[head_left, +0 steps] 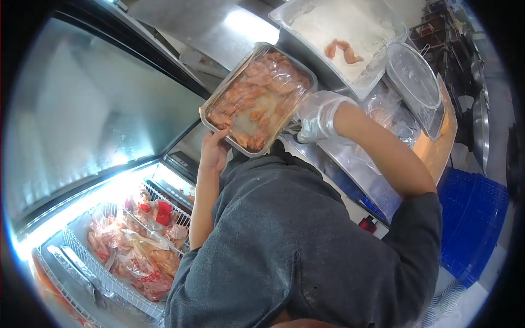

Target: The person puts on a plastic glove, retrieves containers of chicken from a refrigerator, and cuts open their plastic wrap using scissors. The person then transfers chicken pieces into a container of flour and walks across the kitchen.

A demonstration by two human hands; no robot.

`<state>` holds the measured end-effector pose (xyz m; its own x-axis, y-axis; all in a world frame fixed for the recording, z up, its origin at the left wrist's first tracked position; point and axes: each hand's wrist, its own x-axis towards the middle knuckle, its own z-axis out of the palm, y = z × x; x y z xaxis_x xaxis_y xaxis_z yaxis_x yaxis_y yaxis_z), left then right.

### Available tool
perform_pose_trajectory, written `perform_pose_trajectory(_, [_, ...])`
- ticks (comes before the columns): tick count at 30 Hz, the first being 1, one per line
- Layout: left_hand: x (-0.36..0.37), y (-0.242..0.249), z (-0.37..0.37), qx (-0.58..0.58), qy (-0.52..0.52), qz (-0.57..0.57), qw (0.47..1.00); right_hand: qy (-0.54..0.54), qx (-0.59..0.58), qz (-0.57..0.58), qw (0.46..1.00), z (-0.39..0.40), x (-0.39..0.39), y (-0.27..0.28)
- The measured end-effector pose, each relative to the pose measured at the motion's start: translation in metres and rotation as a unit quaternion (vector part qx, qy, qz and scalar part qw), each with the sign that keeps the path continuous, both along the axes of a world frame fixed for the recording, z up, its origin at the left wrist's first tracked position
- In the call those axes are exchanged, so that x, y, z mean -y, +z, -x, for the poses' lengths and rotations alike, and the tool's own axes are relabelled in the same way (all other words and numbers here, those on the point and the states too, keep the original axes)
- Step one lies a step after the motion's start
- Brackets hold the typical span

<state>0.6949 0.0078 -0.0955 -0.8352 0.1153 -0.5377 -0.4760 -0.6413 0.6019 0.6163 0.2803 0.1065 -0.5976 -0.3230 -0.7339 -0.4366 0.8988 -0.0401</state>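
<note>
Grey fleece sleeves nearest; bare left hand, gloved right hand, fingers gripping clear rectangular tray of glossy chicken.

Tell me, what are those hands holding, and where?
A clear container of raw chicken: bare left hand at its near corner, gloved right hand at its right edge.

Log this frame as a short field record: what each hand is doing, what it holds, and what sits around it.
left hand: bare, grips the near edge of the tray
right hand: gloved, holds the tray's far side
tray: clear container of raw orange meat pieces, film-covered, raised and tilted
flour pan: white coating, a few pieces lying in it
fridge shelf: wire rack with bagged meat, door open
blue crate: at the right
</note>
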Motion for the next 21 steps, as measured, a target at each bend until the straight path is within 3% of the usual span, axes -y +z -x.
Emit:
perform_pose_trajectory(2, [0.001,-0.003,0.0,0.003,0.001,0.008,1.0,0.062,0.004,0.011,0.998,0.002,0.001,-0.002])
perform_pose_trajectory(11, [0.002,-0.005,0.0,-0.002,-0.002,0.011,1.0,0.081,0.01,-0.011,0.997,0.004,0.026,0.007])
perform_pose_trajectory(15, [0.005,-0.011,-0.001,0.005,-0.008,0.025,1.0,0.092,-0.003,-0.009,0.996,-0.004,0.027,-0.014])
perform_pose_trajectory(18, [0.003,-0.01,-0.002,-0.005,-0.01,0.003,1.0,0.055,-0.021,-0.002,0.998,-0.012,0.017,-0.016])
perform_pose_trajectory(20, [0.0,-0.003,-0.007,-0.001,-0.004,0.003,1.0,-0.035,-0.017,-0.044,0.998,-0.015,0.007,-0.006])
perform_pose_trajectory(21, [-0.003,0.0,-0.008,0.004,-0.004,0.006,1.0,0.005,0.0,-0.018,1.0,-0.014,-0.006,0.002])
